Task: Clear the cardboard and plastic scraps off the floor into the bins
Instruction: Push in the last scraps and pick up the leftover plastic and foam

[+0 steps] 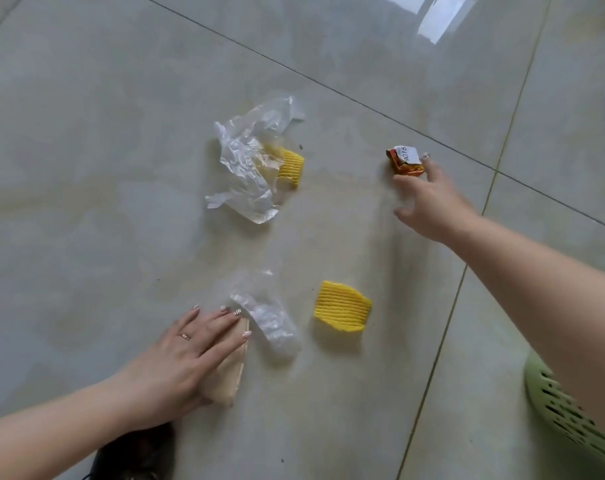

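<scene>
I'm at the pick-up step. My left hand [187, 355] lies flat, fingers straight, on a tan cardboard piece [232, 367]; my right hand [429, 199] pinches the orange wrapper [405, 161] by its fingertips. Plastic [270, 320] and a yellow scrap [342, 305] lie between my hands; the green bin [567, 414] sits under my right forearm. Next, I judge: lift, then drop there.

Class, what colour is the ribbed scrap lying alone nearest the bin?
Yellow; the ribbed scrap shows in the head view.
</scene>
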`<state>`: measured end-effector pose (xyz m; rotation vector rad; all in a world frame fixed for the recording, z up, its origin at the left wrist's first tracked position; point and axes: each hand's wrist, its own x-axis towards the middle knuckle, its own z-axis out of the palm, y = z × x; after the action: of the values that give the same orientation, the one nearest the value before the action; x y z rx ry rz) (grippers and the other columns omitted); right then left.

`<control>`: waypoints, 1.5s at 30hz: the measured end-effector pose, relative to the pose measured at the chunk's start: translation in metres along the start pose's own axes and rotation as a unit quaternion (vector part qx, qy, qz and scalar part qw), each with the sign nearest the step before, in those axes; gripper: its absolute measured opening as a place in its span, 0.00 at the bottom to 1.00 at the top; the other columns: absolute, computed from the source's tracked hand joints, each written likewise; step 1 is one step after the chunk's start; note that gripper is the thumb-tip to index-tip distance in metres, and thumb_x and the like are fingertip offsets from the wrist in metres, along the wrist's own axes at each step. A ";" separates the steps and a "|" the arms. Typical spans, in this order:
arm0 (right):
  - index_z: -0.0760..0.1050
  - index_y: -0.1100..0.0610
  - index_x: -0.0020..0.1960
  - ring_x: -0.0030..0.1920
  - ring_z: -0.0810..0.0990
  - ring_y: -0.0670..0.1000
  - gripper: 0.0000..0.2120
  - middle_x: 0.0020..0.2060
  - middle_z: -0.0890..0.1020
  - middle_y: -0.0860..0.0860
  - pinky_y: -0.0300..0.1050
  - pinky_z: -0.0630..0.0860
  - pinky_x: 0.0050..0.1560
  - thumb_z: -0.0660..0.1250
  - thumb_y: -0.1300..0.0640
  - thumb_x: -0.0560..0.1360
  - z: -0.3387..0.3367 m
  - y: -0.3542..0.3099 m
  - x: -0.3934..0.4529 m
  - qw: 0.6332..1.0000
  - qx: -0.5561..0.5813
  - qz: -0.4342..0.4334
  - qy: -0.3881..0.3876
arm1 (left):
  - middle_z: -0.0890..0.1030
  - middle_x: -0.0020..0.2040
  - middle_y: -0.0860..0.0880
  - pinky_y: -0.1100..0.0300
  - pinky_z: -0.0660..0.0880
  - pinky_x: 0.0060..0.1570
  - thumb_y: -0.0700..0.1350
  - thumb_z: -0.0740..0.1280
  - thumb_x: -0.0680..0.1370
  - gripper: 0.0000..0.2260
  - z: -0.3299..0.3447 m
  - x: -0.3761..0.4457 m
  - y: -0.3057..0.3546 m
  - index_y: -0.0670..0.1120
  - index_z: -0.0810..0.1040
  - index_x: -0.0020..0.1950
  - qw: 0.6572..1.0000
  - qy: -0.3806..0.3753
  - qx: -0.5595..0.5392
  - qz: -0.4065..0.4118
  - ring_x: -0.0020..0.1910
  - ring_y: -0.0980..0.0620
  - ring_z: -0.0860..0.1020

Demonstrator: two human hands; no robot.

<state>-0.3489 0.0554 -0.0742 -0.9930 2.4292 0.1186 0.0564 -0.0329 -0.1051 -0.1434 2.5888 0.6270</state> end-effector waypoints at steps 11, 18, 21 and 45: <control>0.70 0.54 0.63 0.60 0.73 0.61 0.18 0.61 0.74 0.58 0.52 0.73 0.51 0.64 0.50 0.75 0.012 -0.003 0.019 0.993 -0.058 -0.032 0.097 | 0.82 0.55 0.59 0.70 0.71 0.53 0.48 0.61 0.71 0.17 -0.033 0.011 -0.003 0.58 0.74 0.59 0.959 0.160 -0.218 -0.081 0.55 0.61 0.78; 0.69 0.55 0.55 0.47 0.77 0.56 0.14 0.49 0.79 0.55 0.47 0.72 0.47 0.69 0.55 0.73 0.039 -0.020 -0.040 0.960 0.252 0.017 0.116 | 0.82 0.36 0.63 0.76 0.69 0.29 0.41 0.66 0.76 0.07 -0.067 0.016 0.023 0.52 0.78 0.41 0.780 0.309 -0.454 -0.300 0.33 0.67 0.77; 0.68 0.50 0.56 0.49 0.80 0.51 0.16 0.49 0.81 0.53 0.48 0.77 0.53 0.71 0.57 0.72 0.040 -0.024 -0.072 0.897 0.431 0.031 0.093 | 0.82 0.32 0.61 0.73 0.72 0.31 0.41 0.66 0.76 0.06 -0.078 0.023 0.041 0.51 0.79 0.42 0.746 0.322 -0.513 -0.276 0.31 0.65 0.78; 0.74 0.48 0.41 0.41 0.80 0.51 0.08 0.38 0.82 0.48 0.50 0.76 0.44 0.70 0.60 0.69 -0.156 0.224 -0.428 0.946 0.239 0.089 0.198 | 0.78 0.41 0.49 0.57 0.73 0.41 0.36 0.62 0.75 0.10 -0.252 0.149 0.441 0.50 0.78 0.46 0.898 0.188 -0.357 0.176 0.41 0.50 0.76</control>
<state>-0.3079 0.4474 0.2451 -0.6164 2.7036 -0.6391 -0.2719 0.2457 0.2027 -0.0244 2.6137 1.8315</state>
